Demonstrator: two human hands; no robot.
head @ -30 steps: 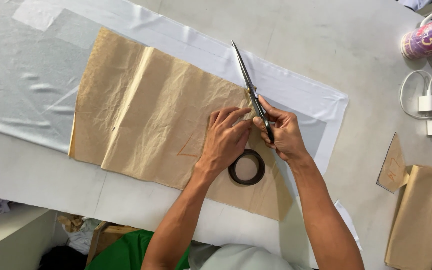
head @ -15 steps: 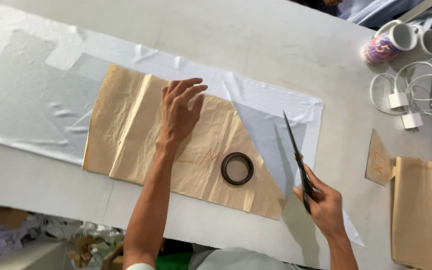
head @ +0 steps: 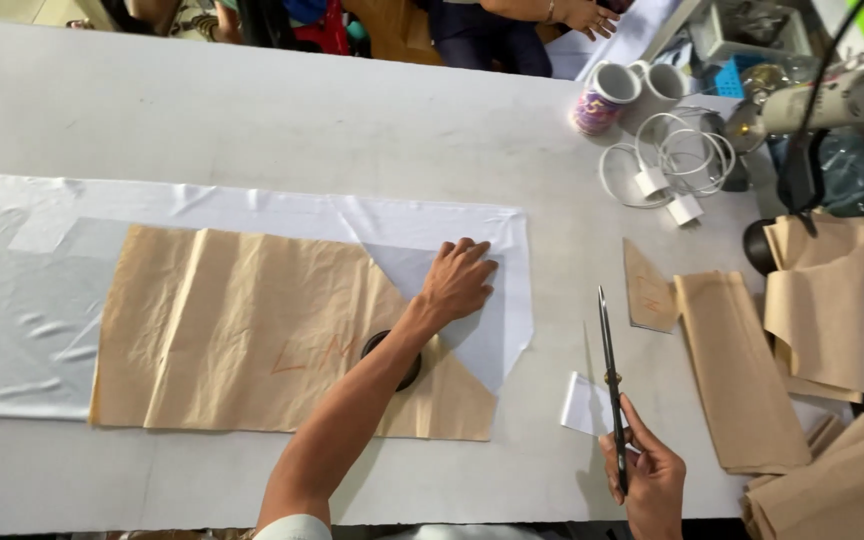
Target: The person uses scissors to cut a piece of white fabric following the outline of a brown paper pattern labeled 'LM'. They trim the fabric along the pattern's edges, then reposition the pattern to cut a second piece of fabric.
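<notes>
**Left hand now on white cloth; scissors off the work**

Your left hand [head: 460,280] lies flat, fingers spread, on the white fabric [head: 252,212] at the 2 o'clock corner of the brown paper pattern [head: 242,340]; half a second ago it pressed the paper itself. The black tape ring [head: 404,372] sits partly under your forearm. Your right hand [head: 647,480] grips closed scissors [head: 609,375], blades toward 12 o'clock, clear of the cloth, above a small white offcut [head: 582,405] that was not visible before.
</notes>
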